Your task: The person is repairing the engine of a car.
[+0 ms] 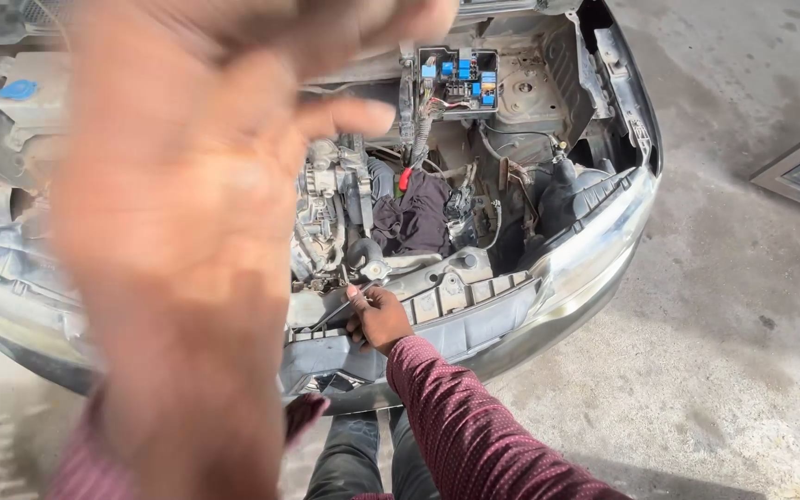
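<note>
Blurred left hand [187, 213], right hand [379, 319] gripping thin tool [340, 307]

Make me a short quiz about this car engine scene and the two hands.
1. True or false: the right hand rests at the front edge of the engine bay.
2. Which hand is raised close to the camera and blurred? A) left hand B) right hand
3. What colour are most of the small blocks in the open fuse box?

Key: 1 true; 2 A; 3 blue.
</note>
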